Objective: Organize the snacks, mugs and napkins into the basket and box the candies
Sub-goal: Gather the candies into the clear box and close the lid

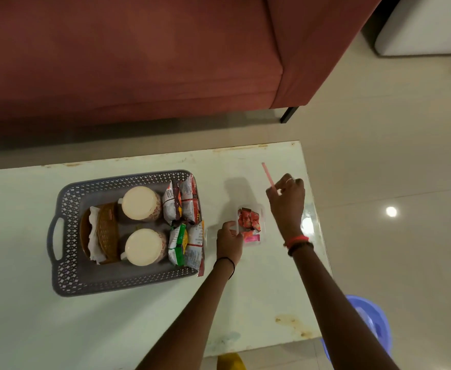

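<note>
A: What occupies the grey basket [67,283] on the pale table [128,324]?

B: Two mugs [140,203] stand inverted at its centre, one behind the other. On the handle side of them a wicker holder [107,232] carries white napkins [94,236]. On the opposite side, against the basket wall, snack packets [181,202] stand in a row.

A: Where is the candy box relative to the basket?

B: The clear box [261,209] sits on the table just beyond the basket's snack-side wall, apart from it. Red and pink wrapped candies [248,219] fill it.

A: What is the state of the left hand?

B: The left hand [229,243] lies between basket and box, fingers curled onto the box's near edge, steadying it.

A: And the right hand?

B: The right hand [288,198] is raised on the far side of the box from the basket, fingers pinched closed around a thin pink stick [268,176] that angles up and away. Whether this stick is a candy cannot be told.

A: What else borders the table?

B: A red sofa [139,62] stands behind it, beyond the basket; a blue tub [371,311] is on the floor.
</note>
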The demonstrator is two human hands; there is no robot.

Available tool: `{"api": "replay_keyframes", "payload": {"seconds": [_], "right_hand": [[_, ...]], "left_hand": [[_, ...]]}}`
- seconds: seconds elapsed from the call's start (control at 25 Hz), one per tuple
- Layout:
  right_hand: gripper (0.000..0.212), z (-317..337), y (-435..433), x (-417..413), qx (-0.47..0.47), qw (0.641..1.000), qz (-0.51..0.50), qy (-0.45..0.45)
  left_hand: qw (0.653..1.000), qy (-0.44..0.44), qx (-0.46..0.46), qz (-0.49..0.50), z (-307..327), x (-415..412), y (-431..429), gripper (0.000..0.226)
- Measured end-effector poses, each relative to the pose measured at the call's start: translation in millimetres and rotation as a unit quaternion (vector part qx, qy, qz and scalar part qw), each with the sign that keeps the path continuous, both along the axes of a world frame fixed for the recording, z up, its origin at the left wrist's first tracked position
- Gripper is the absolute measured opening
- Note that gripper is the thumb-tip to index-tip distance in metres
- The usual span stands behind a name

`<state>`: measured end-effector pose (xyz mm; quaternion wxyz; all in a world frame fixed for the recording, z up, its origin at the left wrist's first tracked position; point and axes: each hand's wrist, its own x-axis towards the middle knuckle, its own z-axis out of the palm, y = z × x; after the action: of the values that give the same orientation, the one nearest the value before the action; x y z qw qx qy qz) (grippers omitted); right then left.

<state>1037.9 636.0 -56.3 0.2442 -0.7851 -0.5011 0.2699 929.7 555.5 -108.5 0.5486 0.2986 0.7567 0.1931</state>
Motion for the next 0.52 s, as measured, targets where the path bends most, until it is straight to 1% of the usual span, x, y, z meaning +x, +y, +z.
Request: {"api": "replay_keyframes", "payload": {"seconds": [0.04, 0.08, 0.2, 0.24, 0.28, 0.36, 0.52], "right_hand": [[0.012, -4.7, -16.9, 2.5, -0.005, 1.0, 0.005, -0.023], [0.013, -12.2, -32.1, 2.2, -0.024, 0.999, 0.013, -0.026], [0.021, -32.5, -64.2, -8.8, -0.116, 0.991, 0.028, 0.064], [0.026, -37.3, -70.0, -12.6, -0.14, 0.987, 0.04, 0.07], [0.032, -41.7, -73.7, -14.8, -0.151, 0.985, 0.059, 0.057], [0.037, -46.1, -77.5, -15.5, -0.139, 0.986, 0.083, 0.046], [0.033, -45.0, -82.7, -13.2, -0.101, 0.988, 0.112, 0.043]], "left_hand": [[1.0, 0.002, 0.0, -0.005, 0.0, 0.8, 0.2, 0.039], [1.0, 0.003, 0.002, -0.007, 0.1, 1.3, 0.2, 0.04], [0.999, 0.012, 0.023, -0.02, 1.2, 1.3, -0.6, 0.046], [0.999, 0.014, 0.033, -0.028, 2.2, 0.7, -0.8, 0.051], [0.998, 0.015, 0.042, -0.035, 3.1, -0.2, -0.8, 0.056], [0.997, 0.019, 0.055, -0.054, 4.1, -2.4, -0.8, 0.062], [0.994, 0.036, 0.052, -0.086, 4.8, -7.7, 0.1, 0.061]]}}
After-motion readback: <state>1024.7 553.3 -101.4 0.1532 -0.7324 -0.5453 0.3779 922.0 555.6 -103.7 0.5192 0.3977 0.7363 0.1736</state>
